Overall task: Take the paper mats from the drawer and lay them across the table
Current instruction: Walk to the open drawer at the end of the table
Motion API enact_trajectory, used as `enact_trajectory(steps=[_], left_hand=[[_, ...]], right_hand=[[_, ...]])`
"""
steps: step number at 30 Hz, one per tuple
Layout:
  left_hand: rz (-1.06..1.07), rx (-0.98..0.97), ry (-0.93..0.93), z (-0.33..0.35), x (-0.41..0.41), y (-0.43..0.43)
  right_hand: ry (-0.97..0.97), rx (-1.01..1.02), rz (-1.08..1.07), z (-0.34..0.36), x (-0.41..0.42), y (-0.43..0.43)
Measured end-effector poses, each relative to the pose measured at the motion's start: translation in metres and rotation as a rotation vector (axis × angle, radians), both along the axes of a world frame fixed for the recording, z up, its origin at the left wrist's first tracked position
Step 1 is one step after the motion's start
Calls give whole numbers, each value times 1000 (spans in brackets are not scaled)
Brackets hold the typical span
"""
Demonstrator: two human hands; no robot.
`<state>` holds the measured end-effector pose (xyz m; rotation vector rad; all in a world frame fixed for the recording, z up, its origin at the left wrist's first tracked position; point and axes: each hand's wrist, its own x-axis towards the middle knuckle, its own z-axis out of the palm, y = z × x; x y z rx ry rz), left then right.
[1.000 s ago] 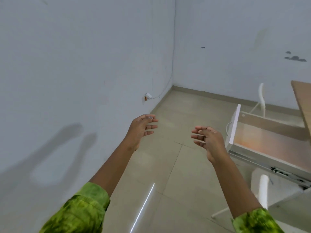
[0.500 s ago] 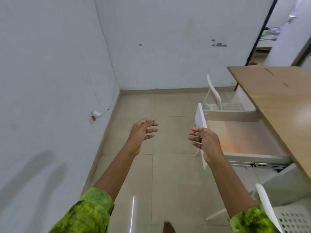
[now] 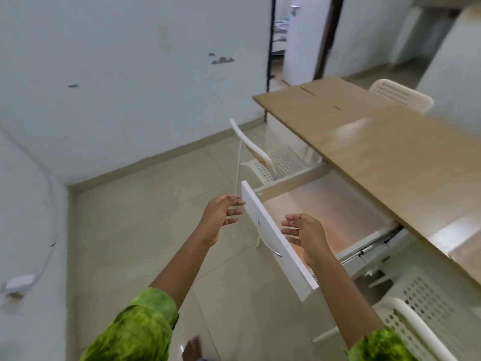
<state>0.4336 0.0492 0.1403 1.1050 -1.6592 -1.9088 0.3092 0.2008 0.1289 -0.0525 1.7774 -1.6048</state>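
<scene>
Near the frame's middle, the left hand (image 3: 221, 217) and right hand (image 3: 305, 235) hang loose, holding nothing, either side of the open drawer (image 3: 276, 238) front.

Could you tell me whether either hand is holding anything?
No, the left hand and right hand hover empty by the open white drawer.

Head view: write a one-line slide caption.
Empty left hand and right hand hover at the open drawer beneath the table.
</scene>
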Motion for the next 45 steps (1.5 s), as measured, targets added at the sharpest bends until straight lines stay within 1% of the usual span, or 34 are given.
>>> enact_trajectory(steps=[2, 6, 8, 10, 13, 16, 20, 24, 27, 32, 36, 40, 45], left_hand=[[-90, 25, -26, -11, -17, -21], [-287, 91, -146, -36, -41, -60], [-341, 131, -183, -46, -49, -73], [-384, 202, -212, -56, -56, -81], [-424, 352, -229, -67, -65, -90], [-409, 474, -235, -75, -82, -103], [-369, 566, -261, -78, -98, -108], [-384, 635, -261, -76, -119, -99], [-389, 680, -279, -70, -139, -94], [-359, 704, -322, -70, -180, -92], [-475, 696, -359, -68, -221, -95], [-556, 667, -362, -70, -259, -100], [-604, 682, -343, -73, -304, -96]], right_hand=[[-2, 40, -84, -10, -1, -10], [-40, 130, -287, -32, 12, -27], [-77, 157, -377, -41, 24, -31], [-113, 205, -459, -52, 33, -33], [-226, 241, -553, -68, 45, -33], [-389, 146, -652, -75, 48, -38], [-576, -106, -799, -85, 44, -44], [-650, -317, -987, -86, 33, -50], [-628, -396, -1099, -86, 22, -56], [-569, -440, -1239, -88, -10, -62], [-480, -453, -1347, -83, -42, -68], [-379, -468, -1406, -82, -73, -72], [-346, -463, -1400, -82, -116, -63]])
